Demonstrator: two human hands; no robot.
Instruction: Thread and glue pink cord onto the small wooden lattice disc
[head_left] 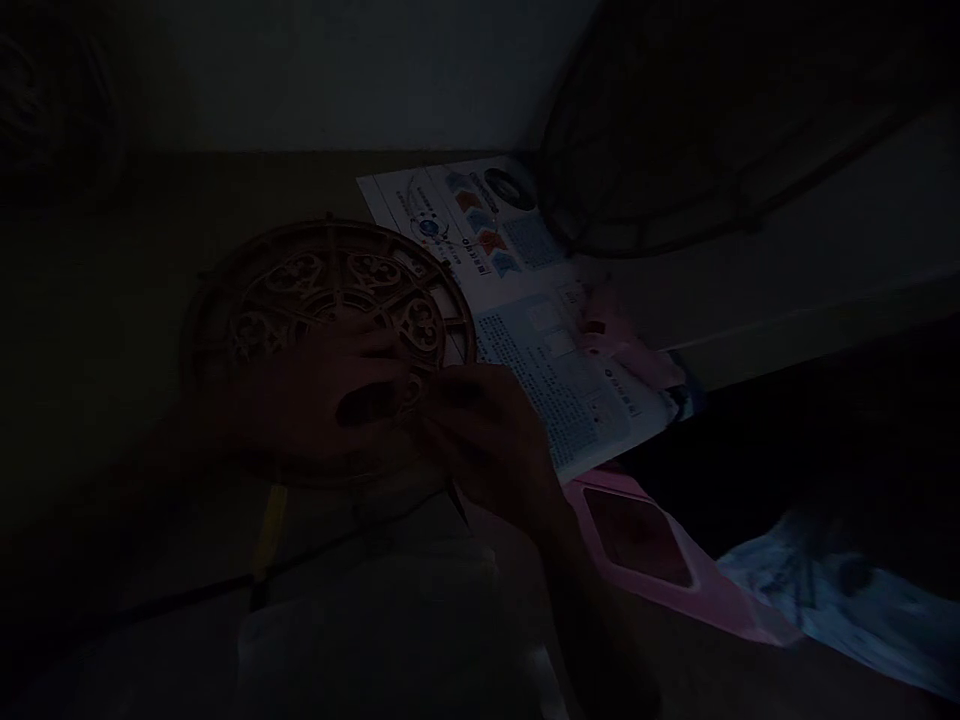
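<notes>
The picture is very dark. A round, brown openwork piece (337, 235) with curled patterns lies on the table, partly over a printed sheet (517, 330). My left hand (315, 395) rests across its lower left part, fingers spread over the pattern. At its lower right edge is my right hand (487, 435), with the fingers bent together at the rim. A thin dark pointed tip (457, 503) shows just below the right fingers; what they hold is too dark to make out.
A large round frame (645, 240) stands at the upper right. Pink objects (630, 345) lie on the sheet's right side, and a pink item with a dark panel (637, 540) is below. A yellow strip (270, 525) shows at lower left. Another patterned round shape (56, 110) is at upper left.
</notes>
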